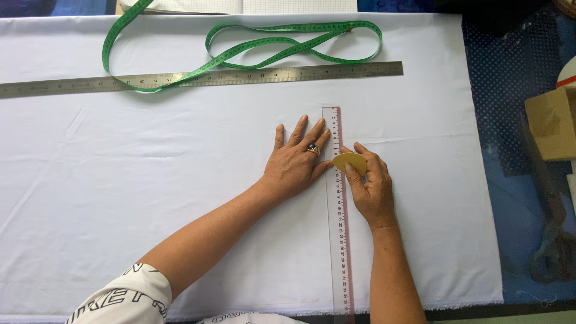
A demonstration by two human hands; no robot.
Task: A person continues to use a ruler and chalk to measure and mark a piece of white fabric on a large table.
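White fabric spreads across the whole table, smooth, and no chalk line shows on it, so the marking looks barely begun. Far side: a long steel ruler under a looped green tape measure. Near centre, the clear ruler runs near to far, left hand pressing it flat, fingers spread. Right hand pinches the yellow chalk against the ruler's edge. At far right a cardboard box; I can't see what's inside.

One package showed: a tan cardboard box, blocky with plain brown faces, sat at the right edge on the blue surface, well apart from the white cloth; no labels, signs or screens.
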